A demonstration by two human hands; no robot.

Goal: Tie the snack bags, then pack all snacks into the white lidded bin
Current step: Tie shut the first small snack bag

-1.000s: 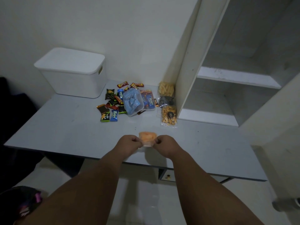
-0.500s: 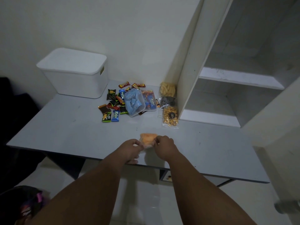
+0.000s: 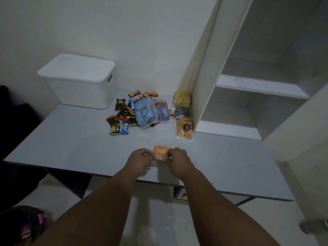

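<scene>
A small clear bag of orange snacks point(image 3: 160, 151) is held over the near part of the grey table point(image 3: 71, 148). My left hand point(image 3: 142, 159) pinches its left side and my right hand point(image 3: 177, 159) pinches its right side. The white lidded bin point(image 3: 79, 82) stands shut at the back left of the table. A heap of wrapped candies point(image 3: 124, 114), a clear tub of blue packets point(image 3: 145, 112) and a clear packet of bars point(image 3: 162, 110) lie in the middle. Three clear snack bags lie by the shelf: pale puffs point(image 3: 182, 99), dark snacks point(image 3: 182, 111), golden nuts point(image 3: 185, 128).
A white shelf unit point(image 3: 248, 89) with open compartments stands at the right, its side panel against the snack bags. The wall runs behind the table. The table's front edge is just under my wrists. A dark bag point(image 3: 26, 226) lies on the floor at the lower left.
My hands have shifted slightly on the orange snack bag, fingers working its top; the bag stays in the same spot. Nothing else on the table has moved.
</scene>
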